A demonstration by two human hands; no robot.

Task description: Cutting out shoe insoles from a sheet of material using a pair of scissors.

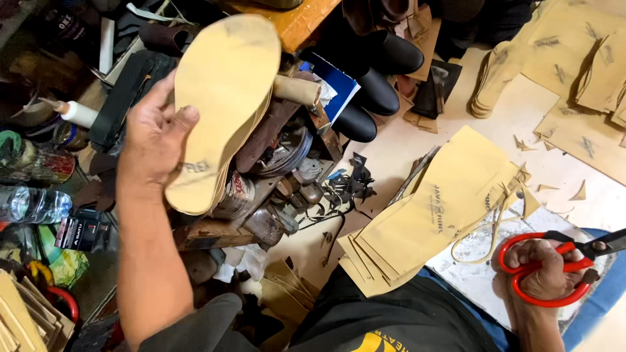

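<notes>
1. Fingers of your left hand [153, 140] pinch one insole [218, 111], thumb on top, held up over the cluttered left side; your right hand [544, 274] has its fingers curled through the red loops of one pair of scissors [561, 257], blades pointing right.
2. You have one stack of cut tan sheets [430, 215] on your lap, one pile of insoles [495, 81] further off, and more sheets [587, 78] spread at upper right.
3. Three black shoes [375, 91] lie on the floor [398, 146]; one water bottle [32, 203] and one white glue bottle [75, 112] lie at left.
4. Pale floor, littered with offcuts [548, 189]; a cramped workshop corner, tins [235, 195] and tools heaped together.
5. Your insole is flat tan board, rounded at toe and heel, slightly smudged; the scissor handles are glossy plastic.
</notes>
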